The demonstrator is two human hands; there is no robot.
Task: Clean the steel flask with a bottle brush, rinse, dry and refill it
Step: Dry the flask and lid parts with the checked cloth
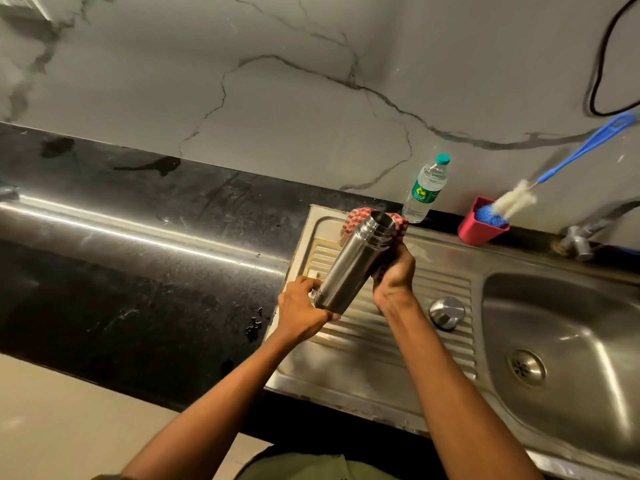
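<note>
From the head camera, the drying step looks to be in hand. The left hand (304, 306) grips the base of the steel flask (353, 265), and the right hand (394, 271) presses a checked cloth (398, 223) round its neck. The flask hangs over the sink's drainboard (433, 271), long axis tilted, open mouth up and away. Next comes refilling, probably from the water bottle (426, 188); the cap (446, 311) lies on the drainboard.

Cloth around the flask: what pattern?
Red-and-white check cloth, pressed against the flask near its neck by the right hand; head view.
</note>
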